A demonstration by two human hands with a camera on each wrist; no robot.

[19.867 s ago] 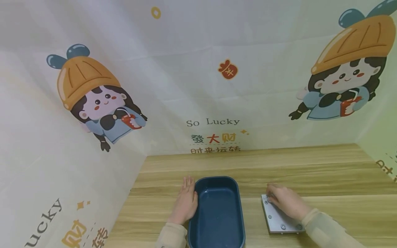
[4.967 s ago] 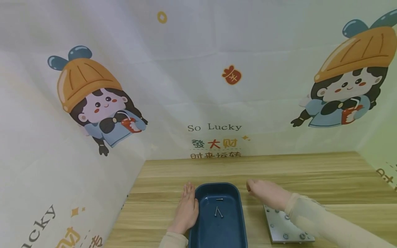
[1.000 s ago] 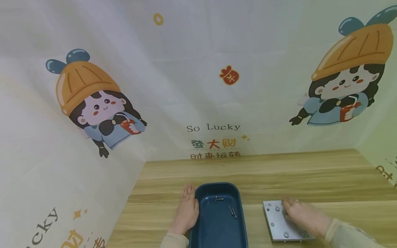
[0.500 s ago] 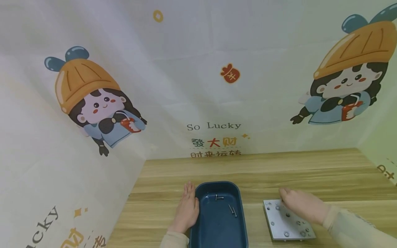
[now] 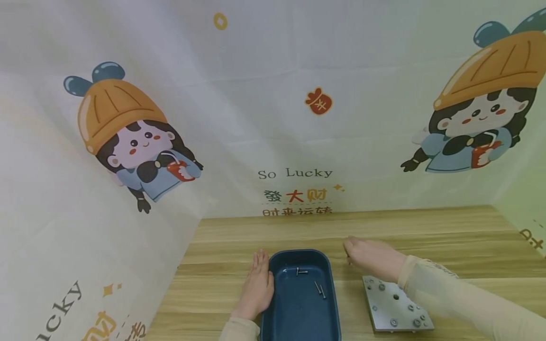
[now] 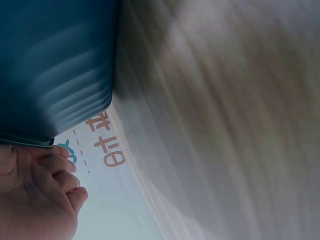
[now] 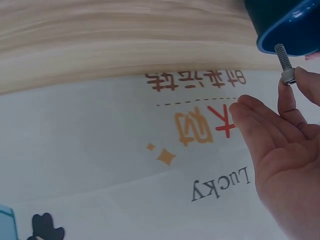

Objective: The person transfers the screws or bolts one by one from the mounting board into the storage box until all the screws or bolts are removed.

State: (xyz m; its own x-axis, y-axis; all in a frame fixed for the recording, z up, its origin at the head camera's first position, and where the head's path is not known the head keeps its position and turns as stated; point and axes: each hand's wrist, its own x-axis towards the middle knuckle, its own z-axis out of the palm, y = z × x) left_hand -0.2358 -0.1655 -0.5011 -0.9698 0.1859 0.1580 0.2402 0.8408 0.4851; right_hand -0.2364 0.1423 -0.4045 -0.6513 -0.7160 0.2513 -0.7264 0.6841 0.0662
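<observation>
My right hand is raised between the plate and the tray. In the right wrist view, its thumb and a finger pinch a metal bolt by the head, the threaded end pointing toward the tray. My left hand lies with straight fingers along the left rim of the dark blue tray. Inside the tray lie several bolts, one pair near the far end and another by the right side. A silvery metal plate stands to the right, with bolts in its face and a dark hole near its middle.
A wood-grain table carries the tray and plate. Behind it hangs a pale printed cloth, which also comes down at both sides. The right sleeve passes over the plate's right part.
My right hand has moved left from the plate toward the tray, holding a bolt. Over the longer span, bolts have come into the tray. My left hand has kept its place.
</observation>
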